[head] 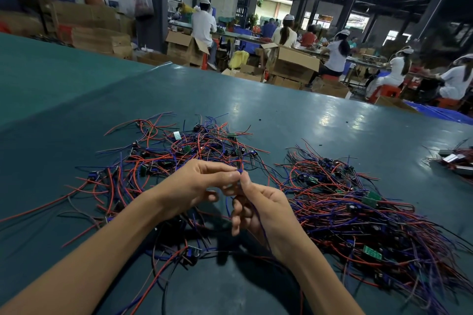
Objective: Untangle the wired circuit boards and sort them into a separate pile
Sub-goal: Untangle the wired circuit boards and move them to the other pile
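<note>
L hand [197, 186] & R hand [258, 208] pinch a blue wire [261, 227] between fingertips, over the tangled pile [179, 156]. Sorted pile [363, 215] just right. Green table [294, 115] bare toward far edge. Open cardboard boxes [291, 61] beyond, contents unclear.

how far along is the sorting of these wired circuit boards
Roughly midway, by the look of it. Done: a dense sorted pile of boards with wires running roughly one way lies on the right of the green table. In hand: the left hand and right hand pinch a blue wire between them. Left: the tangled heap ahead and to the left is large and knotted.
</note>
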Tool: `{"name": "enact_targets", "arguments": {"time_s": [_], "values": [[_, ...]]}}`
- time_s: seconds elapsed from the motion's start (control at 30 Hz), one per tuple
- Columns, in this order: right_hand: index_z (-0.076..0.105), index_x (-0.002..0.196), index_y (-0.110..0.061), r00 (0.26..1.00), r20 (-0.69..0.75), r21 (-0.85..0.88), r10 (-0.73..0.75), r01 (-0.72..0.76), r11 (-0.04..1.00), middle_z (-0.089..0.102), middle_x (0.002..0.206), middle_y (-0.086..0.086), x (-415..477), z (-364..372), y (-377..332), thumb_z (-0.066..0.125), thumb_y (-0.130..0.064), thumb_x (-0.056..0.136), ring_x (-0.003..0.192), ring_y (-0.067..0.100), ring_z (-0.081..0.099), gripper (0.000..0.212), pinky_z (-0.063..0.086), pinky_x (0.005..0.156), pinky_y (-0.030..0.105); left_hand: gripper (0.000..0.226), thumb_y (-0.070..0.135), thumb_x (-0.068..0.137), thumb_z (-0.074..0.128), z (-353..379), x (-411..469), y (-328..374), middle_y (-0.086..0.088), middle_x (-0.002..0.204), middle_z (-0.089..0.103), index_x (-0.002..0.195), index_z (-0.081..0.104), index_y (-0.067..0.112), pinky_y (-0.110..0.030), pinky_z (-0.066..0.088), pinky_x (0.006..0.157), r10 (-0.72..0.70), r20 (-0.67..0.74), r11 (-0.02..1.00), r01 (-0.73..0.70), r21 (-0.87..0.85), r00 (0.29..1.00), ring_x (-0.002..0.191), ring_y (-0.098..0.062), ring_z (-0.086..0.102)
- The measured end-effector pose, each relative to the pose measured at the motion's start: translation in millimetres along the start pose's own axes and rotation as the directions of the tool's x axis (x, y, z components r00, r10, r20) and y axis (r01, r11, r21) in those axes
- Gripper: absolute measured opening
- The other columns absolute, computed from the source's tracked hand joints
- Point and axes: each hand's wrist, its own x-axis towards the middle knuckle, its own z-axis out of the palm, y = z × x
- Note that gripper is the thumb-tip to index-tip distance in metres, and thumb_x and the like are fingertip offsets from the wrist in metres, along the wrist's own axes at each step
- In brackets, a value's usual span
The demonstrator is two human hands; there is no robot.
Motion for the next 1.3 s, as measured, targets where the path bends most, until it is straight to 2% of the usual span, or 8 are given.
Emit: {"name": "enact_targets", "arguments": {"time_s": [0.37, 0.5, 0.63, 0.73, 0.83, 1.07, 1.2, 1.3], "values": [[0.071, 0.085, -0.002, 0.975, 0.214, -0.101, 0.052, -0.030, 0.994, 0.059, 0.064, 0.010, -9.4, 1.7, -6.8, 0.057, -0.029, 0.101, 0.054, 0.023, 0.062, 0.034, 0.055, 0.051, 0.033, 0.028, 0.029, 0.076, 0.076, -13.7, 8.0, 7.0, -0.003, 0.085, 0.073, 0.095, 0.075, 0.008, -0.021, 0.052, 0.057, -0.006, -0.441, 0.905, -0.182, -0.383, 0.897, 0.068, -0.007, 0.065], [0.078, 0.084, -0.008, 0.988, 0.153, -0.265, 0.013, 0.028, 0.964, 0.074, 0.081, 0.016, -11.1, 6.8, -3.9, 0.060, -0.036, 0.096, 0.079, 0.027, 0.071, 0.036, 0.060, 0.056, 0.036, 0.027, 0.024, 0.087, 0.065, -11.1, 7.2, 6.5, -0.017, 0.105, 0.076, 0.102, 0.075, 0.003, -0.028, 0.060, 0.063, -0.008, -0.328, 0.875, -0.152, -0.460, 0.945, 0.081, -0.017, 0.075], [0.079, 0.088, 0.000, 0.997, 0.002, -0.257, -0.075, 0.073, 0.964, 0.076, 0.094, 0.021, -6.5, 8.4, -3.5, 0.062, -0.057, 0.088, 0.095, 0.031, 0.074, 0.060, 0.063, 0.066, 0.041, 0.030, 0.027, 0.091, 0.061, -8.5, 3.9, 9.3, -0.003, 0.089, 0.070, 0.105, 0.079, 0.007, -0.021, 0.054, 0.054, 0.041, -0.146, 0.842, -0.113, -0.528, 0.988, 0.064, -0.005, 0.061], [0.079, 0.085, -0.001, 0.993, -0.068, -0.163, -0.099, 0.087, 0.983, 0.075, 0.094, 0.024, -4.6, 4.8, -6.6, 0.063, -0.060, 0.087, 0.089, 0.035, 0.074, 0.061, 0.062, 0.062, 0.038, 0.039, 0.028, 0.094, 0.059, -3.4, -1.1, 9.2, -0.002, 0.083, 0.063, 0.118, 0.067, -0.001, -0.018, 0.046, 0.050, 0.114, 0.006, 0.823, -0.091, -0.560, 0.993, 0.059, -0.003, 0.049], [0.079, 0.087, -0.004, 0.988, -0.105, -0.139, -0.116, 0.101, 0.985, 0.075, 0.092, 0.024, -3.6, 0.9, -7.0, 0.065, -0.059, 0.082, 0.078, 0.031, 0.073, 0.056, 0.057, 0.054, 0.034, 0.038, 0.036, 0.084, 0.078, 2.9, -6.5, 6.5, -0.002, 0.081, 0.063, 0.099, 0.069, 0.002, -0.015, 0.043, 0.047, 0.185, 0.120, 0.870, -0.106, -0.481, 0.975, 0.058, -0.002, 0.048], [0.075, 0.117, -0.021, 0.973, -0.126, -0.106, -0.193, 0.180, 0.978, 0.065, 0.075, 0.006, -3.5, -4.8, -4.5, 0.076, -0.037, 0.082, 0.061, 0.022, 0.060, 0.038, 0.046, 0.047, 0.028, 0.030, 0.029, 0.085, 0.078, 4.2, -10.3, 7.3, -0.005, 0.082, 0.065, 0.097, 0.075, 0.003, -0.011, 0.037, 0.040, 0.179, 0.171, 0.902, -0.092, -0.422, 0.969, 0.061, -0.003, 0.049], [0.076, 0.112, -0.015, 0.969, -0.143, -0.031, -0.201, 0.198, 0.980, 0.053, 0.070, 0.003, -1.8, -4.8, -6.0, 0.079, -0.038, 0.082, 0.054, 0.018, 0.051, 0.037, 0.043, 0.047, 0.028, 0.032, 0.023, 0.082, 0.077, 8.5, -7.3, 4.1, 0.008, 0.074, 0.067, 0.110, 0.077, 0.007, -0.014, 0.038, 0.046, 0.278, 0.012, 0.960, -0.277, -0.030, 0.961, 0.056, -0.003, 0.049], [0.077, 0.111, -0.016, 0.965, -0.157, 0.025, -0.211, 0.217, 0.976, 0.052, 0.068, 0.003, -1.2, -6.2, -9.1, 0.077, -0.034, 0.084, 0.054, 0.018, 0.052, 0.032, 0.045, 0.044, 0.028, 0.034, 0.022, 0.079, 0.080, 11.5, -1.0, -3.3, 0.013, 0.083, 0.071, 0.111, 0.077, 0.014, -0.014, 0.045, 0.067, 0.648, -0.056, 0.635, -0.498, 0.591, 0.759, 0.070, -0.003, 0.059]]}}
